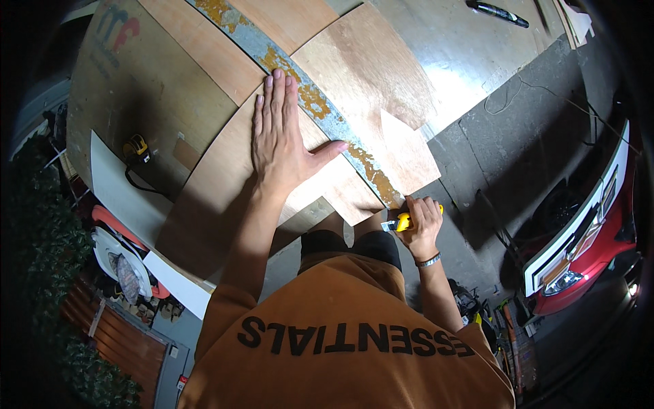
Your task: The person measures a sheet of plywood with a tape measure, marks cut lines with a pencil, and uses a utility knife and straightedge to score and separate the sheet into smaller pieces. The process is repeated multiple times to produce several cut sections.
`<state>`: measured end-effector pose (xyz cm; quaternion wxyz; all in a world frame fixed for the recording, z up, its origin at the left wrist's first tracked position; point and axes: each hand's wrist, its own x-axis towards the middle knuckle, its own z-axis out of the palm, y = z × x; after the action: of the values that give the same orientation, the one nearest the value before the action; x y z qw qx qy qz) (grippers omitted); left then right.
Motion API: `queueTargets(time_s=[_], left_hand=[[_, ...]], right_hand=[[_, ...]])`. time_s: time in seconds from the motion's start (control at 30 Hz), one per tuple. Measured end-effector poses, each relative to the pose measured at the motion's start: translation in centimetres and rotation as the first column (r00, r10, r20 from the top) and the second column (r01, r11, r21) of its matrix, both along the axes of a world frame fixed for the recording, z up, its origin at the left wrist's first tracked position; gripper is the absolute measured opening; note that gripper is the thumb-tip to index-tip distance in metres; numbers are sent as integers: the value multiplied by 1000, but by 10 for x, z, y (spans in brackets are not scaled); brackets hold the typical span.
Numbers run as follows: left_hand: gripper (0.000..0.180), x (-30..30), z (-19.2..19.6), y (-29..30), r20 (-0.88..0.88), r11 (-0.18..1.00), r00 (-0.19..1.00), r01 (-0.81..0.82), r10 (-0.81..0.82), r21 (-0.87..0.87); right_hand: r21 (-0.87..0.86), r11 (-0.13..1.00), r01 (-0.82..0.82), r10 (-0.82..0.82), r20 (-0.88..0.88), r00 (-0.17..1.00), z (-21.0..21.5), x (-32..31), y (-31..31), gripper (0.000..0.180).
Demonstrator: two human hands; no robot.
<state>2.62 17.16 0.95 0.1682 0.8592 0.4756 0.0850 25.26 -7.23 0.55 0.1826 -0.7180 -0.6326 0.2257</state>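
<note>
My left hand (281,129) lies flat with its fingers stretched out, the fingertips and thumb on the edge of a long worn metal strip (330,121). Patches of yellow-brown and grey-blue cover the strip, which runs diagonally across thin plywood sheets (361,61). The palm rests over another piece of plywood (221,160). My right hand (424,221) is closed around a yellow utility knife (404,222), just off the strip's near end. The knife's pale metal end points left; the fingers hide most of its handle.
A yellow-and-black tape measure (137,148) lies at the left of the table (88,82). A black marker (498,13) is at the far right. A loose cable (521,85) hangs over the concrete floor (477,146). A red vehicle (579,279) stands at the right.
</note>
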Motion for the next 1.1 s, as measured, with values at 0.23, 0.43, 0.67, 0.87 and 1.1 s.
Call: queueTargets(time_s=[0.23,0.43,0.67,0.87,1.1], left_hand=[[131,0,0,1,33,1000,999,1,0,-19],[132,0,0,1,36,1000,999,-4,5,-24],[132,0,-1,0,40,1000,999,-1,2,-23],[131,0,-1,1,58,1000,998,-3,4,-25],[131,1,2,1,60,999,998,-14,16,-49]], right_hand=[[2,1000,-5,5,14,1000,2,1,3,47],[8,1000,3,-3,-11,1000,2,1,5,43],[2,1000,4,-4,-27,1000,0,1,5,40],[0,1000,3,-3,-22,1000,1,2,6,40],[-198,970,141,-178,-183,967,15,10,3,45]])
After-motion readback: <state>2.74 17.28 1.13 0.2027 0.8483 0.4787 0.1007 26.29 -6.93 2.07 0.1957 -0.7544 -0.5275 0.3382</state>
